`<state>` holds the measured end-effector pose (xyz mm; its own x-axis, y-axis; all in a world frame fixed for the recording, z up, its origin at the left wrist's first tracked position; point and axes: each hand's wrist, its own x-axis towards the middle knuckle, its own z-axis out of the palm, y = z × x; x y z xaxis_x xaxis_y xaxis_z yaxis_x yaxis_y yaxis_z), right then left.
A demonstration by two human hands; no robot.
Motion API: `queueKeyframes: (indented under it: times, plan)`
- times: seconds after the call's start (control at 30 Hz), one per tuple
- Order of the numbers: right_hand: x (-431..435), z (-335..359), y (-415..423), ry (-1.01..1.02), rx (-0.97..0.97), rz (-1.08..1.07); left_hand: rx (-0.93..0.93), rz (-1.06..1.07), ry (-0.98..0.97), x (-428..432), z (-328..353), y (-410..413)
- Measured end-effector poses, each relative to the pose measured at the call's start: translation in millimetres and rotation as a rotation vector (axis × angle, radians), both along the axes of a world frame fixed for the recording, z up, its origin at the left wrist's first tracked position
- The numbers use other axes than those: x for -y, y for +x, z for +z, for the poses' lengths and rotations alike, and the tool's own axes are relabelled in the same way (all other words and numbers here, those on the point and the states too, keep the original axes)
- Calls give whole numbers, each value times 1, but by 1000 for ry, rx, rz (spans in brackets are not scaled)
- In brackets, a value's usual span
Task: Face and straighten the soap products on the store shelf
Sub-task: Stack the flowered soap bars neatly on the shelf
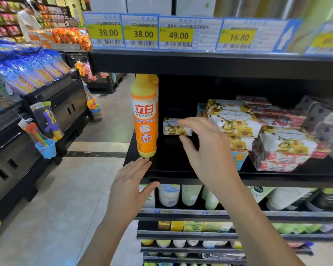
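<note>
A small soap bar [174, 128] in yellow-flower wrapping sits alone on the black shelf [171, 166]. My right hand [208, 150] pinches its right end, forefinger over the top and thumb underneath. To the right stand stacks of wrapped soap bars [236, 121] in the same yellow-flower paper, with a second stack [284, 148] nearer the shelf's front. An orange dish-soap bottle [145, 116] stands upright at the shelf's left front corner. My left hand [133, 181] is flat with straight fingers, its tips just below the bottle's base at the shelf edge.
Price tags [140, 33] line the shelf above. White and green bottles [169, 196] fill the shelf below. More wrapped packs [323, 120] lie at the far right. A black display bin with hanging toys [46, 131] stands across the aisle on the left.
</note>
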<state>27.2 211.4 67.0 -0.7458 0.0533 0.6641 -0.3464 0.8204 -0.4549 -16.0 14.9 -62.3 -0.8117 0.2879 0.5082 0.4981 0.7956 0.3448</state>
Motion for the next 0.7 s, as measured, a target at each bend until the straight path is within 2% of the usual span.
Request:
queueKeyframes:
  times: [0.17, 0.33, 0.47, 0.7]
  plan:
    - [-46, 26, 20, 46, -105, -82, 42, 12, 21, 0, 0, 2]
    - [-90, 34, 19, 38, 110, -249, 19, 47, 6, -4, 2, 6]
    - [-105, 34, 21, 25, 270, -272, 50, 44, 6, -4, 2, 6]
    - [-113, 27, 18, -54, 312, -265, 101, 78, 3, -7, 2, 10]
